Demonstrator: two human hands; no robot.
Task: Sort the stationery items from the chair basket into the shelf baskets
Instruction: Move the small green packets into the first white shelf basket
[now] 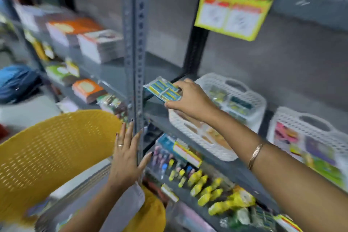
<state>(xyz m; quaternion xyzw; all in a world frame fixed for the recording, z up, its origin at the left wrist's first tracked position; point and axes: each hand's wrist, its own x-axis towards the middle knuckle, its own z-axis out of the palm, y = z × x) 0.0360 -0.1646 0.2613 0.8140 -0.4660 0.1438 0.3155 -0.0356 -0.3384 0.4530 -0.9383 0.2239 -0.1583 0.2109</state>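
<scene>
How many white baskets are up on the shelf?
2. One white basket sits just behind the right hand, which holds a blue packet. The other white basket stands at the far right. More may be out of frame.

A blue-and-yellow packet (pixel 162 89) sits at frame centre; a white lattice basket (pixel 244 88) right of it; a yellow perforated chair (pixel 56 141) lower left; grey shelving (pixel 134 43).
</scene>
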